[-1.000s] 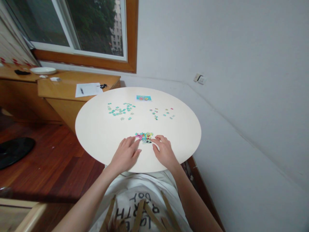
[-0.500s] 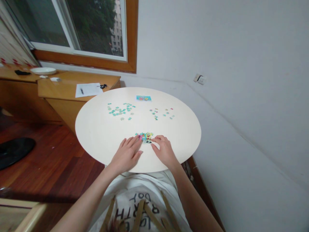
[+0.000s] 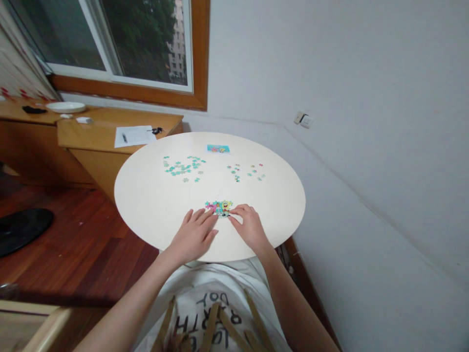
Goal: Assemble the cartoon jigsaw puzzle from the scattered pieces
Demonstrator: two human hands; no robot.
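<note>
A partly joined jigsaw puzzle (image 3: 219, 205) with pink, turquoise and yellow cartoon figures lies near the front of the round white table (image 3: 154, 205). Flat and open, my left hand (image 3: 194, 234) rests with its fingertips on the puzzle's lower left side. My right hand (image 3: 251, 227) is at the lower right edge, thumb and forefinger pinched around a puzzle piece there. That piece is mostly covered by the fingers. Loose turquoise puzzle pieces (image 3: 179, 169) are spread at the back left, and a smaller scatter of puzzle pieces (image 3: 237, 179) lies at the back right.
At the table's far edge lies a small blue picture card (image 3: 218, 149). A wooden desk (image 3: 98, 134) stands to the left with a sheet of paper (image 3: 134, 136) and a white plate (image 3: 66, 107). The wall (image 3: 366, 146) runs along the right side.
My left fingers have shifted slightly, uncovering more of the puzzle's pink part. My right hand keeps nearly the same place at the right edge.
</note>
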